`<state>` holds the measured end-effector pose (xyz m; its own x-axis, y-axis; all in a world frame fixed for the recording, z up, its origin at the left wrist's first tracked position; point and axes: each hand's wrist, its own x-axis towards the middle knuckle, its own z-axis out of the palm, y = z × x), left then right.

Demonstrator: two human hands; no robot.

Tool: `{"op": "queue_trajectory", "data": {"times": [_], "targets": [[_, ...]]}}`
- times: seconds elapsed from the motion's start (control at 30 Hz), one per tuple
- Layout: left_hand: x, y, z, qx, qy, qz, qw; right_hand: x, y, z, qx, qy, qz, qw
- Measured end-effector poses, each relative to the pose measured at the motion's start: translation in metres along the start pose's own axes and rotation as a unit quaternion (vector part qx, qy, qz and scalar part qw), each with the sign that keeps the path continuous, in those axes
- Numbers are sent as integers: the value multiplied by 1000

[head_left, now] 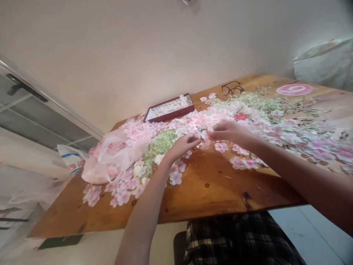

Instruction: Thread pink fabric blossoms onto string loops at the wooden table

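Note:
Over the middle of the wooden table, my left hand (182, 146) and my right hand (230, 132) face each other, a short gap apart. The fingers of my left hand are pinched together; whatever small thing is in them is too blurred to name. My right hand is also closed at the fingertips, among pale pink petals, and I cannot make out what it holds. Pink and white artificial flowers (204, 118) lie heaped just behind both hands. Loose pink blossoms (221, 147) rest below my right hand, and more blossoms (175, 178) beside my left wrist.
A dark red box (169, 117) with a patterned inside stands against the wall. Green stems (161, 145) lie by a plastic bag of flowers (114, 158). Glasses (233, 89), more stems (256, 101) and a pink oval (295, 89) are at the back right. The table's front edge (206, 217) is near me.

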<state>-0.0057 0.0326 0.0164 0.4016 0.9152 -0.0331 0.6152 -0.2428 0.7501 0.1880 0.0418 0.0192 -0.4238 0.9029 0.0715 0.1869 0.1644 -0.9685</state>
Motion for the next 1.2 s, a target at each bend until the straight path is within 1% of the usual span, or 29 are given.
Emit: {"op": "queue_trajectory", "data": {"times": [0.1,0.17,0.27,0.33,0.37,0.43,0.53,0.6,0.7,0.77,0.8,0.87,0.93,1.07,1.2], "targets": [[1,1,2,-62,39,-6,997,-6,-11,-1,-24,26,-8,999],[3,1,5,-111,55,-5,992,-7,-13,-1,-40,38,-29,998],[5,2,8,-182,57,-5,982,-5,-9,-2,-70,-9,-58,996],[5,3,10,-213,46,-12,976,-3,-5,-1,-90,-36,-54,994],[5,3,10,-224,44,-17,973,-2,-4,-1,-98,-37,-49,993],[4,6,9,-236,42,-24,971,-1,-3,0,-105,-21,-37,994],[0,10,7,-226,39,-14,973,-2,-6,0,-93,10,-15,995],[-2,11,5,-191,41,1,981,-3,-7,-1,-82,19,-5,996],[-2,13,5,-142,86,21,986,-1,-4,-1,-73,15,-5,997],[0,12,7,-144,122,32,982,1,0,-2,-71,10,-12,997],[1,12,8,-156,130,37,978,2,3,-2,-71,7,-16,997],[3,11,11,-180,130,38,974,3,6,-2,-80,1,-23,997],[4,9,13,-181,123,29,975,2,6,-1,-97,2,-28,995],[4,7,16,-127,109,10,986,0,0,1,-94,8,-34,995],[2,10,15,-100,101,11,990,0,0,1,-85,16,-33,996]]}}
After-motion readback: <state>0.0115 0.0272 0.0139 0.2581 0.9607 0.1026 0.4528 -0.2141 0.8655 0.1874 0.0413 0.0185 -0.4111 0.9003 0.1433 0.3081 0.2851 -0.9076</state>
